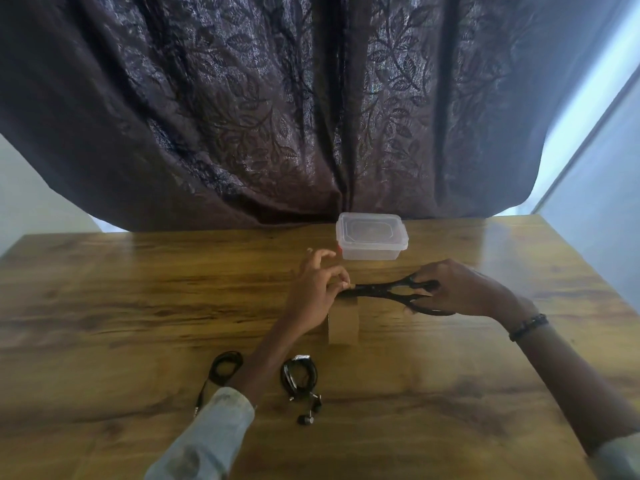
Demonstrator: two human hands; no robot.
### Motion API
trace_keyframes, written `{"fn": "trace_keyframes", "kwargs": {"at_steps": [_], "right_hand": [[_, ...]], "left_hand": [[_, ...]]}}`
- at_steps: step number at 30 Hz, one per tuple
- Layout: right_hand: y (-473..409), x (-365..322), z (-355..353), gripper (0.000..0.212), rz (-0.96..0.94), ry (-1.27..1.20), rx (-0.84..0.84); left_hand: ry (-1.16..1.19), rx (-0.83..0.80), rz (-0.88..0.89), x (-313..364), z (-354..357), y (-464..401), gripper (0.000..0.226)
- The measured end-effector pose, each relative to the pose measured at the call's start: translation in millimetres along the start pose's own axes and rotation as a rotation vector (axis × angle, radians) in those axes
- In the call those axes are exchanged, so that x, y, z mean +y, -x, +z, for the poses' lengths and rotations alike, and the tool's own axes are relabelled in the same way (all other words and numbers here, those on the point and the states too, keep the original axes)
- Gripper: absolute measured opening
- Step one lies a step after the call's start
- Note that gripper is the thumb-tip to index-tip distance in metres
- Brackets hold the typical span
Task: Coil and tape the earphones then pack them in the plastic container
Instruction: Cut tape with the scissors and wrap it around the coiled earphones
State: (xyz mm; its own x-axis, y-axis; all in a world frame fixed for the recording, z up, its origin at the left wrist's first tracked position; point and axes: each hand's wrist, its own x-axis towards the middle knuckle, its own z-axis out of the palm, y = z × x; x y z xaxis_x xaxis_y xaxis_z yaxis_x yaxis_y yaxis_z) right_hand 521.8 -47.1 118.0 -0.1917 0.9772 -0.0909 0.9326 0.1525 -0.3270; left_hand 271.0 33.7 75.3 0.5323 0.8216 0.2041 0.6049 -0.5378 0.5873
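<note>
My right hand grips black scissors whose blades point left toward my left hand. My left hand pinches the top end of a brown tape strip pulled up from a tape roll standing on the table. The blades meet the tape right at my left fingertips. A coiled pair of black earphones with its buds lies near the front, right of my left forearm. A second black coiled cable lies to the left of that forearm. A clear plastic container, lid on, stands at the back.
The wooden table stretches wide on both sides. A dark patterned curtain hangs behind the table's far edge, right behind the container. A beaded bracelet is on my right wrist.
</note>
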Motion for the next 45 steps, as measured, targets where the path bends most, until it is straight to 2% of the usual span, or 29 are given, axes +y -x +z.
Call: {"fn": "trace_keyframes", "kwargs": {"at_steps": [2, 5, 11, 13, 17, 21, 22, 25, 26, 31, 33, 36, 40, 45], "right_hand": [[0, -2, -1, 0.045, -0.007, 0.008, 0.003], [1, -3, -1, 0.035, 0.001, 0.035, 0.004], [0, -4, 0, 0.034, 0.045, 0.053, 0.014], [1, -3, 0, 0.039, 0.044, 0.036, 0.021], [2, 0, 5, 0.057, 0.031, -0.001, 0.049], [4, 10, 20, 0.068, 0.058, -0.072, 0.067], [4, 12, 26, 0.064, 0.055, -0.099, 0.068], [9, 7, 37, 0.032, 0.040, -0.148, 0.088], [10, 5, 39, 0.030, 0.036, -0.142, 0.096], [13, 4, 36, 0.033, 0.075, -0.195, 0.152], [18, 10, 41, 0.034, 0.162, -0.227, 0.229], [24, 12, 60, 0.024, 0.353, -0.247, 0.323], [25, 0, 101, 0.039, 0.579, -0.169, 0.426], [19, -23, 126, 0.041, 0.733, -0.124, 0.520]], "left_hand": [[0.002, 0.010, 0.004, 0, -1, -1, 0.003], [0.021, 0.023, 0.016, -1, 0, -1, 0.002], [0.164, -0.008, -0.046, -2, 0, 0, 0.008], [0.328, -0.021, -0.115, 1, -2, 2, 0.011], [0.897, -0.066, -0.371, 3, 0, 6, 0.015], [1.104, 0.007, -0.439, 0, 4, 5, 0.025], [1.115, 0.023, -0.437, -1, 6, 5, 0.025], [1.100, 0.052, -0.419, -1, 12, 4, 0.021], [1.081, 0.062, -0.419, -1, 14, 4, 0.019], [1.084, 0.113, -0.483, 2, 16, -2, 0.019], [1.124, 0.108, -0.488, 1, 17, -7, 0.018], [1.106, 0.094, -0.474, 1, 17, -14, 0.015], [1.075, 0.113, -0.431, 5, 21, -21, 0.016], [1.035, 0.111, -0.433, 6, 25, -26, 0.021]]}}
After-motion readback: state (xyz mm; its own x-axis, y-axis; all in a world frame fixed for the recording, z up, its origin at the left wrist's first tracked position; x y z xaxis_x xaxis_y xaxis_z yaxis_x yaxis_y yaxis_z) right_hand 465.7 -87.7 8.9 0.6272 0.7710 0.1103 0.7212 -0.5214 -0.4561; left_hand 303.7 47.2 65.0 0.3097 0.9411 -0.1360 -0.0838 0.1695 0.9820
